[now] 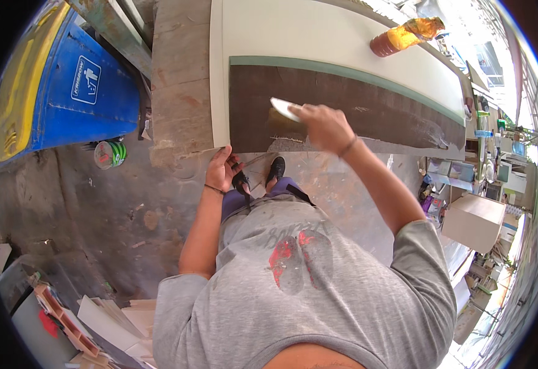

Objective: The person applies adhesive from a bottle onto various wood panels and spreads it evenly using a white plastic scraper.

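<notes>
My right hand (322, 125) grips a flat white plastic spreader (284, 109) and presses it on a dark brown strip (342, 111) of a long cream board (318, 31) lying on a bench. A thin green band (342, 69) runs along the strip's upper edge. My left hand (223, 169) rests at the board's near edge, fingers curled around the corner. A smeared glue patch shows under the spreader.
An orange-brown glue can (404, 35) lies on the board at the far right. A blue and yellow bin (66, 80) stands at left, a green tape roll (110, 154) on the concrete floor beside it. Board offcuts (109, 320) lie lower left, boxes and clutter (472, 218) at right.
</notes>
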`<state>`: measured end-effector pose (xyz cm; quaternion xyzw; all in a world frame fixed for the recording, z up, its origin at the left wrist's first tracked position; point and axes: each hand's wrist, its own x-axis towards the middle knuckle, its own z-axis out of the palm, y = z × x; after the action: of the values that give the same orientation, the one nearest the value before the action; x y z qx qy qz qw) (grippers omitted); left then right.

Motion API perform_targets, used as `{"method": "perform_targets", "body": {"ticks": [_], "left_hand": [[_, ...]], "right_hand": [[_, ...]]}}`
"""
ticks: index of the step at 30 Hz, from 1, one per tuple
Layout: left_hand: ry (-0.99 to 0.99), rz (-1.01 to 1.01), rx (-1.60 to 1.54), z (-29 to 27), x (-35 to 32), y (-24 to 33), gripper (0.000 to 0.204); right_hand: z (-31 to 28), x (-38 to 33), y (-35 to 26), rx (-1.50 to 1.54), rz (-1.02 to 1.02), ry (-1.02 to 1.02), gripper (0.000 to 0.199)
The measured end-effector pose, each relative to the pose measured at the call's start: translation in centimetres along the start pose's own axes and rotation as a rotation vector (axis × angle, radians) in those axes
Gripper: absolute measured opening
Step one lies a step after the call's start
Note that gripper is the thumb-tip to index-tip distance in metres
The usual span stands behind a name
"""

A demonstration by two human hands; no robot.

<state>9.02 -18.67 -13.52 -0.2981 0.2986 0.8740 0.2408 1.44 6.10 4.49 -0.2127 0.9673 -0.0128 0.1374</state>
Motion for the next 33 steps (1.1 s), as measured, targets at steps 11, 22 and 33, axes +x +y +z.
{"method": "perform_targets", "body": {"ticks": [11,22,33], "left_hand": [[0.023,0.023,-0.021,-0.1,0.9,-1.2,0.011],[0.085,0.099,-0.069,1.1,0.4,-1.5,0.014],[0.199,0.244,-0.121,0.7,0.9,-2.9,0.015]], "right_hand": [[4.2,-5.0,-4.7,0.154,-0.29,-0.414,0.045],[6.2,-6.7,3.6,0.073,-0.229,-0.038,0.04],[4.3,-9.3,12.6,0.058,-0.123,-0.09,0.035]]}}
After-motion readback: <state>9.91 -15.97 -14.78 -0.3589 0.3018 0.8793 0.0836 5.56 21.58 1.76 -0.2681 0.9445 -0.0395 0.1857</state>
